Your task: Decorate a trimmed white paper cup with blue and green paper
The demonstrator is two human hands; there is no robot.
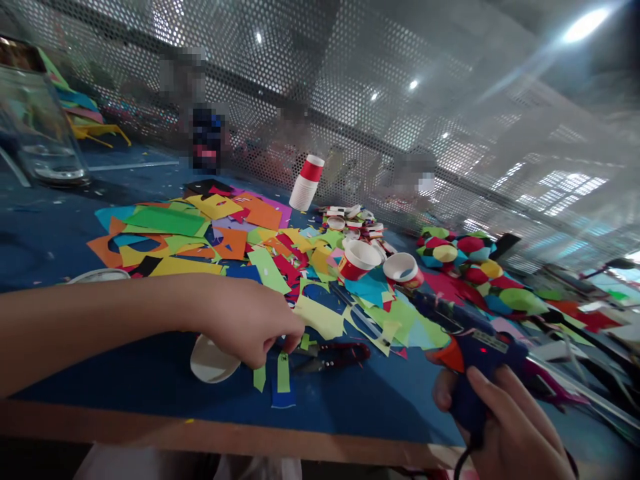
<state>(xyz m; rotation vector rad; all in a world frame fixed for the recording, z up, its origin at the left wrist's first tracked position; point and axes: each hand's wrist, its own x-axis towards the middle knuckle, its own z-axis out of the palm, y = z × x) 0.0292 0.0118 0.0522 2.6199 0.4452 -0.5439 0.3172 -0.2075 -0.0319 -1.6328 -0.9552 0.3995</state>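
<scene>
My left hand [250, 319] reaches across the table with its fingers curled in. Its fingertips are down at the top end of a light green paper strip [283, 373], which lies over a blue paper piece [284, 400]; what they pinch, if anything, is hidden. Beside them is another small green paper piece [259, 379]. A white round lid or cup [213, 361] shows partly below the wrist. Small dark red-handled snips [343, 355] lie just right of the fingers. My right hand [510, 420] is wrapped round a dark blue glue gun [483, 357] with an orange trigger and a lit red light.
Coloured paper scraps [230, 233] cover the middle. Red-and-white paper cups [359, 259] stand behind, with a taller cup stack [307, 183] further back. Colourful paper balls [465, 250] sit to the right. A glass jar [43, 127] stands far left, and a perforated screen [350, 87] borders the back.
</scene>
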